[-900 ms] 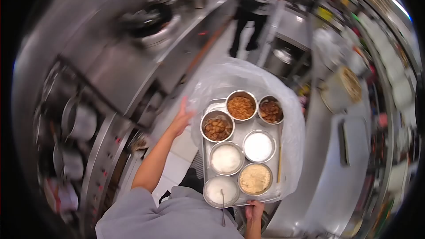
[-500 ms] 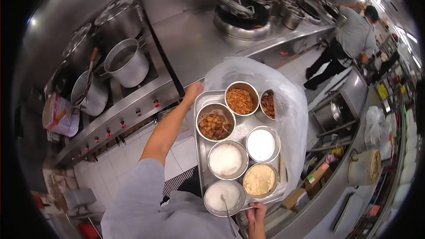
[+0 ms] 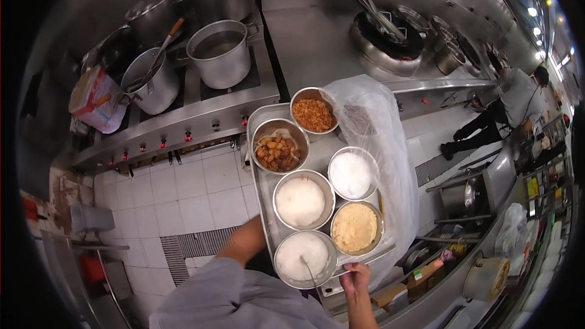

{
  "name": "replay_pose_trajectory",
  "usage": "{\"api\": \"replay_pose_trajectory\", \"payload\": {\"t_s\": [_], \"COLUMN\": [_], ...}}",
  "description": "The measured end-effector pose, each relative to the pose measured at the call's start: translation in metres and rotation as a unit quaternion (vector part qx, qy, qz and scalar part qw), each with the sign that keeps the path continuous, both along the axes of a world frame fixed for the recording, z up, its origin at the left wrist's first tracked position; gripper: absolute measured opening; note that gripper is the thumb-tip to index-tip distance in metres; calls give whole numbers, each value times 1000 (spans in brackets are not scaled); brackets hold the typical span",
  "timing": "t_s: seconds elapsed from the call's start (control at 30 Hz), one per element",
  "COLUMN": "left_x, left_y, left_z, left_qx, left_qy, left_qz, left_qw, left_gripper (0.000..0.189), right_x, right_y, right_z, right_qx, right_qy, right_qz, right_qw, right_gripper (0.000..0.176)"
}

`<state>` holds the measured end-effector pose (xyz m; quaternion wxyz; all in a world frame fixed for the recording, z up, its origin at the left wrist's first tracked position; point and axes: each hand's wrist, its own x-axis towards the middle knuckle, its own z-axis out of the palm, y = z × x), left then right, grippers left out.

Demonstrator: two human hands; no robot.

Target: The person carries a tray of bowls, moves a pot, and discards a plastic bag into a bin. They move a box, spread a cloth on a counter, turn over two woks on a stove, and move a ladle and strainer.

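Note:
A metal tray [image 3: 318, 157] carries several round metal containers. My right hand [image 3: 355, 276] grips its near edge, fingers curled over the rim. My left forearm [image 3: 245, 240], smeared by motion, reaches to the tray's left side; the hand itself is hidden behind the tray. Browned chunks fill one container [image 3: 280, 153], and reddish-brown crumbs [image 3: 313, 114] another. Three hold white granules or powder, the nearest one [image 3: 298, 254] with a spoon [image 3: 308, 270] standing in it. Pale yellow powder [image 3: 354, 226] is in the container beside. Clear plastic sheeting [image 3: 393, 189] drapes the right side, covering a further container.
A stove [image 3: 201, 109] with large pots [image 3: 220, 55] stands at the left. Ahead is a steel counter with a wok [image 3: 390, 42] holding utensils. A person [image 3: 515, 103] works at the right. Shelving and a dented pot [image 3: 486, 279] lie along the right side.
My left hand has left the tray's far left corner and gone out of sight by its left side. The tray has shifted slightly; the plastic now covers the far-right container. My view has turned left.

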<state>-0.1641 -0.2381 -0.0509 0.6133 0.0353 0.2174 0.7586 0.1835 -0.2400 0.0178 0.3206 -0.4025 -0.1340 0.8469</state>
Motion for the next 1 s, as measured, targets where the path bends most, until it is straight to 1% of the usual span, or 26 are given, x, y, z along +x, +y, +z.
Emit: {"api": "replay_pose_trajectory", "payload": {"t_s": [0.03,0.1,0.13,0.2,0.23,0.3,0.33,0.37,0.4,0.47,0.53,0.57,0.6,0.63,0.67,0.7,0.73,0.77,0.8,0.87,0.9,0.93,1.0], "left_x": [-10,-42,-60,-104,-125,-154,-156,-151,-147,-137,-132,-121,-109,-97,-86,-74,-62,-55,-50,-44,-43,-42,-41], "left_y": [0,3,4,5,8,19,35,54,76,121,188,212,233,252,269,285,301,309,320,343,352,360,373], "left_z": [6,17,25,46,62,100,122,145,158,167,138,139,142,147,153,162,175,189,197,195,192,189,185], "left_qx": [6,13,7,-20,-69,-193,-193,-152,-108,-215,-306,-233,-157,-147,-160,-170,-159,-155,-152,-140,-149,-157,-138], "left_qy": [0,12,24,74,106,169,171,252,329,443,474,552,622,623,679,732,734,741,748,752,750,748,753], "left_qz": [-2,-10,-24,-77,-125,-231,-239,-330,-412,-433,-439,-459,-474,-483,-462,-435,-440,-453,-466,-464,-441,-417,-423], "left_qw": [1000,1000,999,994,984,938,936,897,843,755,699,656,604,597,548,497,493,471,448,447,470,492,485], "left_gripper": [56,59,60,62,64,92,92,97,103,105,90,78,67,67,57,48,48,45,42,42,41,41,40], "right_x": [5,20,23,26,43,50,52,50,45,43,46,49,53,54,50,41,37,39,38,32,30,25,12], "right_y": [-2,-3,0,5,4,1,-1,-3,-3,-4,-4,-3,1,-1,-3,-1,0,6,13,26,27,26,22], "right_z": [-3,-11,-5,11,-2,-5,-6,-4,0,-2,-12,-16,-20,-21,-23,-24,-27,-32,-29,-21,-17,-12,-2], "right_qx": [2,2,4,16,7,-19,-42,-43,-40,-37,-12,-12,-28,-46,-48,-33,-18,-7,-8,30,-7,-8,-4], "right_qy": [-1,-30,-30,-39,-47,-36,-24,-23,-21,-18,-51,-49,-74,-100,-100,-98,-97,-60,-58,-63,-117,-115,-110], "right_qz": [-3,10,7,9,26,31,39,31,22,7,4,-1,18,27,13,4,-5,1,-3,-21,-10,-14,-33], "right_qw": [1000,1000,1000,999,999,999,998,998,999,999,999,999,997,994,994,995,995,998,998,997,993,993,993], "right_gripper": [60,52,52,52,57,55,53,53,49,46,34,34,50,67,67,44,21,56,56,47,43,43,42]}}
